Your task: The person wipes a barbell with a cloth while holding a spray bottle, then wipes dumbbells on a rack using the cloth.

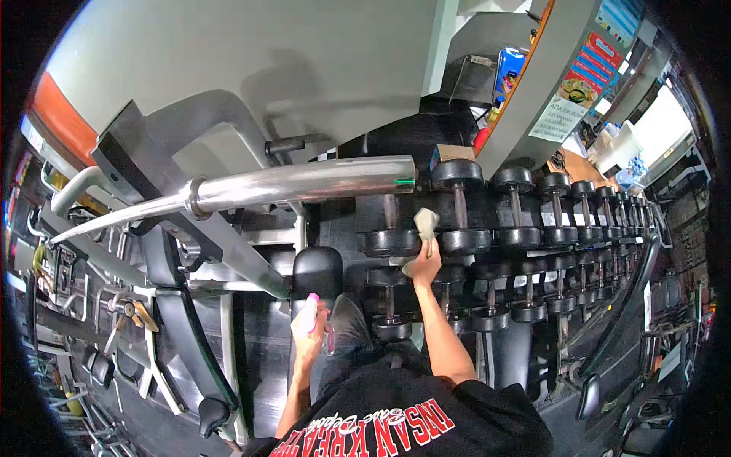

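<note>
My left hand (308,335) is closed around a pink-and-white spray bottle (311,311), held low beside my leg and near a black padded bench (317,266). My right hand (425,266) reaches forward over the dumbbell rack, its fingers closed on a pale cloth (426,222). Part of that cloth sticks up past the fingers and some hangs below them. Close by the cloth are a black dumbbell (460,206) on the upper tier and another dumbbell (391,242) to its left. Whether the cloth touches either dumbbell I cannot tell.
A thick steel barbell (304,186) crosses in front of me at the left, its end close to the upper dumbbells. Grey bench frames (228,266) stand left. Two tiers of dumbbells (560,209) run right, beside a pillar with posters (582,84). A cardboard box (455,152) sits behind the rack.
</note>
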### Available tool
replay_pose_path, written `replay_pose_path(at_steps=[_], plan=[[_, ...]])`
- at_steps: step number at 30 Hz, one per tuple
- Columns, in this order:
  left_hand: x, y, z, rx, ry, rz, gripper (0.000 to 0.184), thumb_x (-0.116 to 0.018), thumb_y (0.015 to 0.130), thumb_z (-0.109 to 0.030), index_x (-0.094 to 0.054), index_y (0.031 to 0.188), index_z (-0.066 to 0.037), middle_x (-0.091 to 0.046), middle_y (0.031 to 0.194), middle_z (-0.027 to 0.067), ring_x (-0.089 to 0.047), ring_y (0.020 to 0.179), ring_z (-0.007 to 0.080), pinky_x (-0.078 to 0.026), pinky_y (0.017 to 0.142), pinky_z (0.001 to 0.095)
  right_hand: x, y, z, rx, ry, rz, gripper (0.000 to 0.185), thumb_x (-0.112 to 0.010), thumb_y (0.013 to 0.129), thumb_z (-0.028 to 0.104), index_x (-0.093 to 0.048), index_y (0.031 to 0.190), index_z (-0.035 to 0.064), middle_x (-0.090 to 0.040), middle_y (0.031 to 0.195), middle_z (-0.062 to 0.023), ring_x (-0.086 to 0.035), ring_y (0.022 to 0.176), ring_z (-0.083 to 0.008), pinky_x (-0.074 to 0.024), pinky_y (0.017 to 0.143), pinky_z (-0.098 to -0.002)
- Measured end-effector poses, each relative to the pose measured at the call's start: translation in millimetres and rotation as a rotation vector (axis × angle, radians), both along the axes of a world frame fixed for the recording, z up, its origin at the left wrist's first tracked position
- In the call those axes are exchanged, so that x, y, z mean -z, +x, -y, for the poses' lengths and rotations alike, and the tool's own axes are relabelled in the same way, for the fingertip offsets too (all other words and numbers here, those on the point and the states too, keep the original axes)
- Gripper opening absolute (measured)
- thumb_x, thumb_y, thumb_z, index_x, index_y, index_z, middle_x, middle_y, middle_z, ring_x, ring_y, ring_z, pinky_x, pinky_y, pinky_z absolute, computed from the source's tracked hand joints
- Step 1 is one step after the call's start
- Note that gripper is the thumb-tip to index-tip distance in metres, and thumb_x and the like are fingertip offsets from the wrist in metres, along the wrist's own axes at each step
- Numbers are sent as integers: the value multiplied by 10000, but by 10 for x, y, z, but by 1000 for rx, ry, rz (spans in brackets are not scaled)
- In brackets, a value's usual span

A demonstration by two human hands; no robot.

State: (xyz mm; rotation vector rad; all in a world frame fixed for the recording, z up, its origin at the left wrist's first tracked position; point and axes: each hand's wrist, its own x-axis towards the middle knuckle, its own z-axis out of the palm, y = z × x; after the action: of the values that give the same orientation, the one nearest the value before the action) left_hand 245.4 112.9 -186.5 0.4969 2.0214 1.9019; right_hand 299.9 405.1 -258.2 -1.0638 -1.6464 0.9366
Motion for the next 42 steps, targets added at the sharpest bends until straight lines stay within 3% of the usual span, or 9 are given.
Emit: replay_pose_path(at_steps=[3, 9, 19, 21, 28, 34, 37, 39, 42], plan=[[30, 30, 21, -3, 24, 35, 356, -576, 860, -18, -546, 1214, -23, -624, 919, 106, -553, 615, 94, -474, 523, 242, 639, 60, 46, -45, -841, -436, 317, -464, 939, 108, -513, 1248, 56, -631, 1086, -95, -611, 951, -212, -479, 841, -349], [-42, 78, 18, 25, 2, -7, 380, -562, 872, -20, -519, 1249, -34, -607, 908, 112, -550, 634, 103, -470, 524, 247, 945, -50, 218, -289, -1439, -1186, 302, -345, 969, 274, -550, 1123, 116, -619, 1006, -57, -598, 918, -224, -513, 746, -360], [-137, 75, -39, 32, -33, 75, 273, -593, 864, -52, -565, 1122, 35, -623, 860, 100, -553, 578, 99, -461, 515, 241, -101, -120, 328, 5, -1493, -916, 306, -334, 975, 235, -511, 1141, 49, -582, 1116, -125, -564, 1025, -290, -474, 900, -473], [-139, 77, -52, 22, -24, 76, 249, -600, 859, -57, -587, 1092, 30, -633, 855, 91, -552, 574, 95, -461, 515, 239, -280, -57, 407, -64, -1551, -926, 282, -293, 991, 288, -506, 934, 112, -568, 868, -66, -585, 829, -262, -515, 736, -502], [-124, 37, -91, 67, -70, 6, 246, -581, 862, -37, -575, 1097, 37, -639, 853, 102, -566, 584, 93, -466, 525, 236, -669, 214, 997, -483, -1223, -739, 215, -438, 948, 114, -502, 1150, 77, -590, 1003, -42, -616, 858, -164, -532, 669, -315], [-173, 40, -97, 1, -7, -36, 226, -575, 857, -35, -586, 1071, 37, -638, 847, 97, -565, 583, 92, -467, 532, 236, 394, 301, 865, -203, -1658, -543, 252, -480, 889, 238, -530, 1078, 78, -601, 1041, -125, -566, 1013, -322, -435, 875, -566], [-157, 25, 2, -2, -9, -1, 217, -578, 855, -35, -587, 1058, 40, -636, 842, 93, -560, 585, 89, -463, 531, 232, 1254, 224, 508, 20, -1778, -575, 228, -438, 903, 265, -529, 913, 56, -595, 829, -117, -576, 669, -295, -473, 581, -479], [-152, 20, 61, 4, -20, 25, 215, -578, 854, -34, -587, 1055, 41, -634, 838, 92, -558, 583, 89, -462, 529, 232, 822, 76, 399, -94, -1649, -687, 235, -381, 900, 209, -524, 888, 24, -556, 807, -103, -512, 653, -210, -413, 462, -374], [-149, -25, 120, 18, -35, 41, 209, -576, 854, -31, -588, 1050, 40, -632, 833, 90, -556, 584, 90, -462, 527, 232, 589, -309, 264, -116, -1670, -1083, 223, -346, 931, 164, -515, 860, 38, -532, 772, -85, -540, 689, -225, -479, 603, -404]])
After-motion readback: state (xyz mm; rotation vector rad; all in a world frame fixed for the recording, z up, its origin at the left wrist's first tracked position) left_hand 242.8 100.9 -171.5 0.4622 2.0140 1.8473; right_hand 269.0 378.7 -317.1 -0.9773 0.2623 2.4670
